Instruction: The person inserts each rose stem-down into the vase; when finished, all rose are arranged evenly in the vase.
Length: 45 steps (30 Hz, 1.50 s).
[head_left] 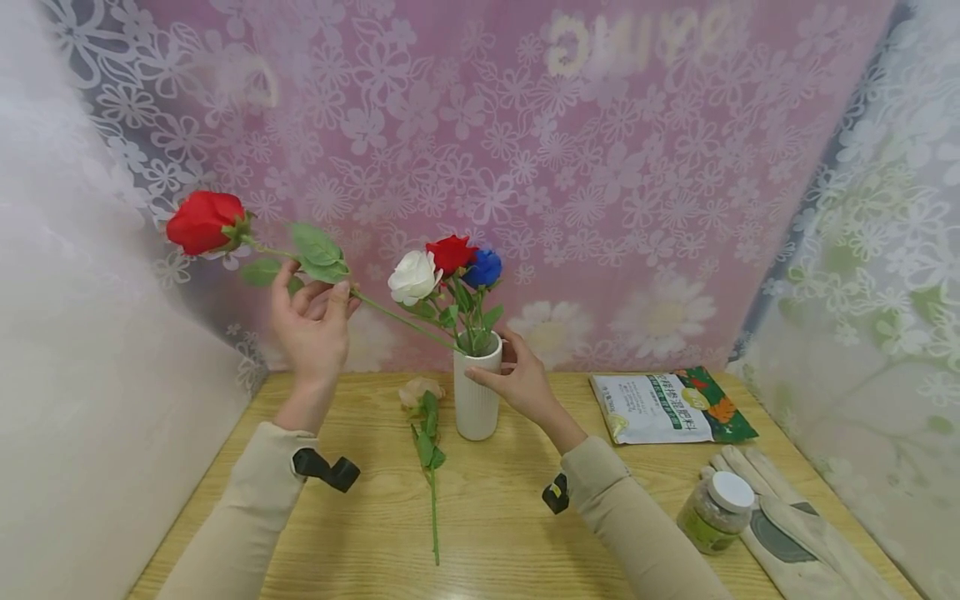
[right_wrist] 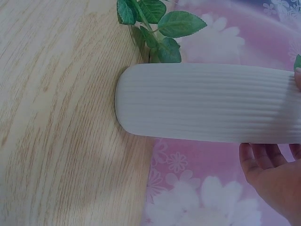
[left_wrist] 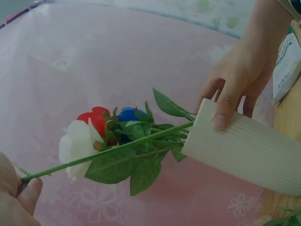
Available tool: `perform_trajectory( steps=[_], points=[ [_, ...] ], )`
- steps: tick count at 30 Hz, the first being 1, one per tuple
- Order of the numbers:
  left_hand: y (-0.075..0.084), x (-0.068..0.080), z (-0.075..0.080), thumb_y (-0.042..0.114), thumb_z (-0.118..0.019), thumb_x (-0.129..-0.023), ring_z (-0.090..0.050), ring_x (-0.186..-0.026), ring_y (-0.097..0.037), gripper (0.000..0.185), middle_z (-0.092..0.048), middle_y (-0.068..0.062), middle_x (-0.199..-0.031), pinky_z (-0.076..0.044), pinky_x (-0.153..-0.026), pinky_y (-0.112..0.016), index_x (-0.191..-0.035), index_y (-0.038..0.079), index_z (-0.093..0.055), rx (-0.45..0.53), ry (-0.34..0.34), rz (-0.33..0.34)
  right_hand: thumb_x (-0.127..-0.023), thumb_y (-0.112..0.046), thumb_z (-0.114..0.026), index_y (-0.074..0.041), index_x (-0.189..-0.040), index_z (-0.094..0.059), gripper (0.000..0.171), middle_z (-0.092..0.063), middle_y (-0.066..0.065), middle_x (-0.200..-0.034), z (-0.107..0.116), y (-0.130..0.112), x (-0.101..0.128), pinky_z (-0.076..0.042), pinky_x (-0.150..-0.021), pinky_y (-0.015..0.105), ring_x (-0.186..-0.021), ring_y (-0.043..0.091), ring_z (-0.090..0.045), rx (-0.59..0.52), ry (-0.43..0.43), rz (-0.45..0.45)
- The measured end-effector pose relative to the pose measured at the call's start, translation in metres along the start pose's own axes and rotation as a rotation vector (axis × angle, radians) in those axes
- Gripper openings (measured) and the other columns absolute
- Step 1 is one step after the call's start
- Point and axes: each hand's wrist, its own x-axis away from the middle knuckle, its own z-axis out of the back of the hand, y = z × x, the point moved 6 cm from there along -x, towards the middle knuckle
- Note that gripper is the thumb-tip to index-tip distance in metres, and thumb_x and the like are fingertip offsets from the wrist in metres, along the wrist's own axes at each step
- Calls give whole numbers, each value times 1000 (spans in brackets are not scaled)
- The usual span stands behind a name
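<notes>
My left hand [head_left: 315, 325] pinches the green stem of a red rose [head_left: 206, 222], which slants down to the right. The stem's lower end meets the rim of a white ribbed vase [head_left: 476, 400]. Around the upper part of that vase my right hand [head_left: 521, 379] curls, thumb on the near side and fingers behind. In the vase stand a white rose [head_left: 415, 277], another red rose [head_left: 452, 254] and a blue rose [head_left: 483, 268]. On the table left of the vase lies a pale peach rose [head_left: 422, 393], its stem pointing toward me.
A fertilizer bag [head_left: 675, 406] lies at the back right of the wooden table [head_left: 360, 533]. Nearer me on the right are a white-lidded jar [head_left: 716, 512] and pale work gloves [head_left: 795, 533]. A pink floral cloth [head_left: 480, 150] hangs behind the table.
</notes>
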Motion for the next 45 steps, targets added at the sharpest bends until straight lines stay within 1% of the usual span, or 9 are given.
perform_trajectory(
  steps=[5,9,17,20,26,29,36,39,45],
  points=[
    [-4,4,-10,-1,-74,-96,-77,-86,-13,65,-72,-6,-105,-65,-79,-28,-153,10,-46,-43,-26,-20,-89,-40,-86,-23,-166,-31,95,-59,9,-144,1,-1,0,-56,-104,54,-125,35,-63,4,2,-5],
    [-8,9,-18,-1,-74,-95,-77,-84,-13,64,-71,-10,-103,-65,-78,-28,-152,9,-46,-54,-43,-22,-90,-38,-86,-19,-166,-31,96,-59,11,-145,0,-3,0,-56,-104,54,-124,36,-63,6,4,9],
    [-25,21,-26,-2,-74,-95,-76,-85,-11,64,-70,-24,-107,-65,-78,-26,-152,5,-46,-84,-63,10,-89,-40,-86,-22,-166,-31,96,-59,9,-144,-1,-1,-1,-57,-103,53,-124,33,-64,-8,-9,-3],
    [-28,25,-29,-2,-74,-96,-76,-85,-9,64,-69,-30,-110,-65,-78,-27,-153,2,-46,-96,-81,1,-89,-41,-86,-22,-166,-31,96,-59,10,-145,-1,-1,-1,-58,-102,53,-125,35,-64,-3,-9,-3],
    [-34,33,-36,-2,-70,-99,-76,-82,-8,57,-72,-31,-116,-65,-78,-27,-151,0,-48,-121,-117,-30,-89,-42,-86,-21,-166,-31,97,-60,11,-144,-1,-3,0,-58,-100,54,-125,35,-64,5,-5,-7],
    [-39,36,-40,-1,-68,-100,-76,-82,-13,52,-73,-30,-117,-65,-78,-27,-149,0,-51,-121,-130,-50,-89,-41,-86,-22,-165,-31,96,-60,10,-144,-1,-4,1,-58,-101,54,-125,36,-64,-2,-7,-7],
    [-40,48,-51,-2,-63,-103,-77,-90,-41,46,-75,-26,-115,-65,-79,-28,-147,2,-53,-163,-187,-124,-89,-43,-86,-24,-165,-32,95,-60,9,-142,0,-3,1,-59,-99,53,-124,35,-64,6,2,-8],
    [-40,53,-55,-3,-63,-102,-78,-89,-42,43,-76,-27,-111,-66,-78,-31,-145,-1,-55,-206,-215,-151,-89,-43,-86,-23,-165,-33,95,-61,9,-141,0,-2,2,-59,-98,52,-122,33,-66,4,7,-9],
    [-42,60,-67,-2,-66,-101,-79,-84,-38,44,-77,-25,-111,-66,-78,-40,-145,0,-57,-271,-318,-166,-88,-43,-86,-20,-165,-33,96,-62,8,-139,1,-2,2,-60,-97,51,-119,29,-67,8,12,5]
  ],
)
